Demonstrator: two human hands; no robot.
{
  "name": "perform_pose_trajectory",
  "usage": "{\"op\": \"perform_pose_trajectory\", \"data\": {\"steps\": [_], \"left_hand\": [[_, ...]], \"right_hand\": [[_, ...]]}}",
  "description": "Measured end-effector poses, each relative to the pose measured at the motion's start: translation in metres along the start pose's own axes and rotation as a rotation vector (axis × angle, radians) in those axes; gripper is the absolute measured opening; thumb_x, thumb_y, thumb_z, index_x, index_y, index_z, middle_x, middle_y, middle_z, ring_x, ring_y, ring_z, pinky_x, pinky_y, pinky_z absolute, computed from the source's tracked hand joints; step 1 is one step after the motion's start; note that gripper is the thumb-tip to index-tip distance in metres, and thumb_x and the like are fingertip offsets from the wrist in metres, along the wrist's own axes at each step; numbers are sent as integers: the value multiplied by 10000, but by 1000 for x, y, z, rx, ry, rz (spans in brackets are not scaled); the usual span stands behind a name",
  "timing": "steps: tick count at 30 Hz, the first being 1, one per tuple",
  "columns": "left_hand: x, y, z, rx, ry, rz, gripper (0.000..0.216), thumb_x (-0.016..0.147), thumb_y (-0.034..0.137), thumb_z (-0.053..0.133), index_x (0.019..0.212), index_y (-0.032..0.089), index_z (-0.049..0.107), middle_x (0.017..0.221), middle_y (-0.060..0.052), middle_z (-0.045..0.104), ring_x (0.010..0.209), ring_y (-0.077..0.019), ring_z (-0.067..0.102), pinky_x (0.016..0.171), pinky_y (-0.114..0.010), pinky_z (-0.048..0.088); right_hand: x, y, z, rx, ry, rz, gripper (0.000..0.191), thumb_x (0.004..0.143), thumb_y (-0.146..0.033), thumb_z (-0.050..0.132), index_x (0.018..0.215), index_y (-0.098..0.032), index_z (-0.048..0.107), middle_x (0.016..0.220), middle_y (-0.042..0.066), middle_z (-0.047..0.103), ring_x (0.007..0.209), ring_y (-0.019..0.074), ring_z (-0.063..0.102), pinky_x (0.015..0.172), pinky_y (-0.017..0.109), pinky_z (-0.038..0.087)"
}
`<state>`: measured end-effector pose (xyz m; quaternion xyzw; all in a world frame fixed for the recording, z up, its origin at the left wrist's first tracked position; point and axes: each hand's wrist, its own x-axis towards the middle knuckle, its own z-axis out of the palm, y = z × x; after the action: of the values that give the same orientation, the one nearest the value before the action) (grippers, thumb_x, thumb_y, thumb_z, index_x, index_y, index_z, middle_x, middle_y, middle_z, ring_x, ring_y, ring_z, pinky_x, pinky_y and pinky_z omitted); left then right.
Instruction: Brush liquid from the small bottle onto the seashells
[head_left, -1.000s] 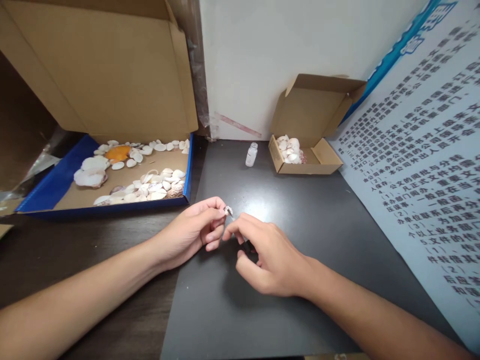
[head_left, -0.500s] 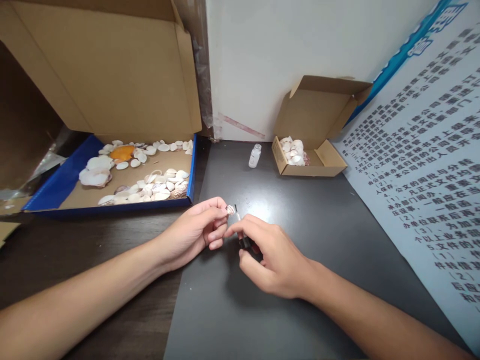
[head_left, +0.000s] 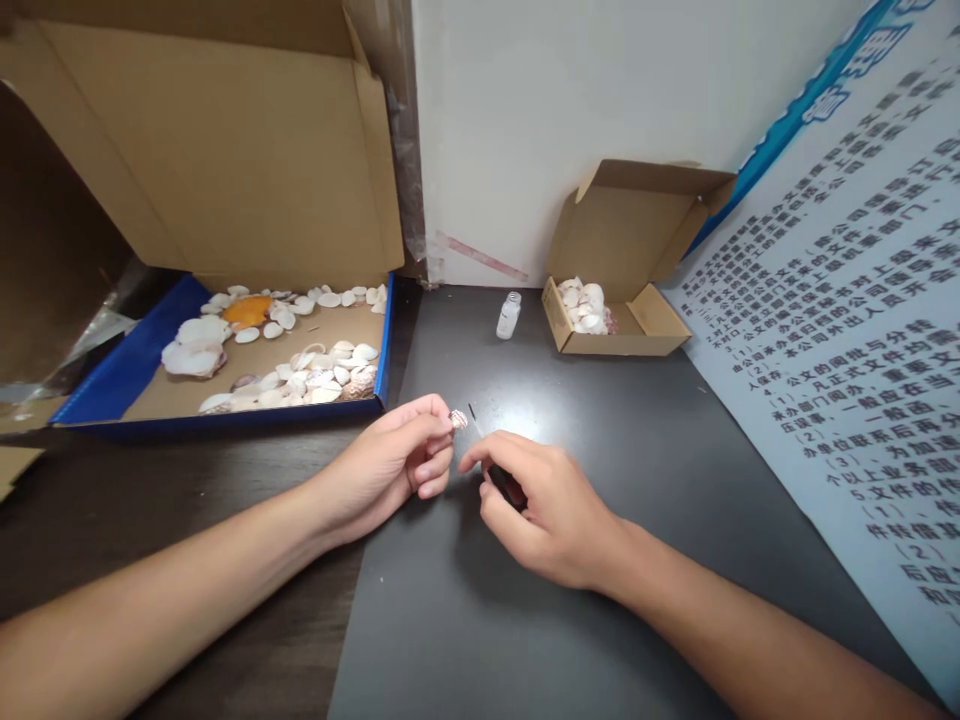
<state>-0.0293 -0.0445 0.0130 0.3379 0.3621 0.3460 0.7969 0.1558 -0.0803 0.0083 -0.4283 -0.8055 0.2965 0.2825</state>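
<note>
Between thumb and index finger, my left hand [head_left: 401,455] pinches a small striped seashell [head_left: 458,419]. Just right of it, my right hand [head_left: 540,500] is closed around the black cap of a small brush [head_left: 478,424]. The brush's thin clear stem points up, and its dark tip stands close beside the shell, with a narrow gap between them. My curled fingers partly cover the cap. Beyond both hands, a small clear glass bottle [head_left: 508,316] with a white label stands upright without a cap.
An open blue-edged cardboard box [head_left: 225,410] with several shells and an orange one [head_left: 247,311] lies at left. At back right is a small open carton [head_left: 626,343] holding white shells [head_left: 586,305]. A printed poster [head_left: 840,330] lines the right side; a white wall [head_left: 585,90] rises behind.
My right hand has turned slightly, so the black cap is more hidden behind its fingers. The brush tip sits a little farther from the shell. My left hand has barely moved.
</note>
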Motion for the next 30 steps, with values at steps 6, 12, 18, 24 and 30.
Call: {"op": "perform_pose_trajectory", "data": {"steps": [6, 12, 18, 24, 30], "left_hand": [[1, -2, -3, 18, -30, -14, 142, 907, 208, 556, 788, 182, 483, 565, 66, 369, 468, -63, 318, 444, -180, 302], [2, -4, -5, 35, -67, -19, 88, 900, 194, 543, 818, 166, 526, 619, 55, 388, 469, -52, 326, 443, -178, 308], [1, -2, -5, 24, -75, -13, 85, 875, 201, 567, 811, 162, 527, 622, 55, 396, 469, -48, 341, 440, -169, 311], [1, -2, -4, 33, -100, 0, 113, 845, 230, 619, 828, 167, 527, 583, 62, 401, 462, -52, 340, 432, -165, 313], [1, -3, -5, 54, -123, 8, 151, 848, 248, 651, 840, 172, 521, 545, 69, 418, 472, -58, 354, 450, -164, 336]], "right_hand": [[-1, 0, 0, 80, -97, -85, 258, 760, -84, 485, 974, -193, 578, 808, -21, 601, 616, 101, 473, 601, 232, 376], [0, 3, 0, 92, -139, -93, 231, 759, -77, 479, 942, -198, 552, 806, -26, 598, 640, 102, 485, 627, 233, 389], [-1, 3, 1, 105, -131, -89, 220, 756, -83, 485, 931, -202, 545, 794, -30, 589, 637, 101, 475, 623, 231, 384], [-2, 2, 1, 95, -128, -95, 227, 746, -81, 490, 928, -199, 558, 792, -35, 591, 624, 96, 466, 619, 229, 378], [-2, 1, 1, 96, -118, -115, 214, 724, -80, 496, 894, -198, 552, 769, -42, 595, 568, 84, 427, 584, 225, 355]]}}
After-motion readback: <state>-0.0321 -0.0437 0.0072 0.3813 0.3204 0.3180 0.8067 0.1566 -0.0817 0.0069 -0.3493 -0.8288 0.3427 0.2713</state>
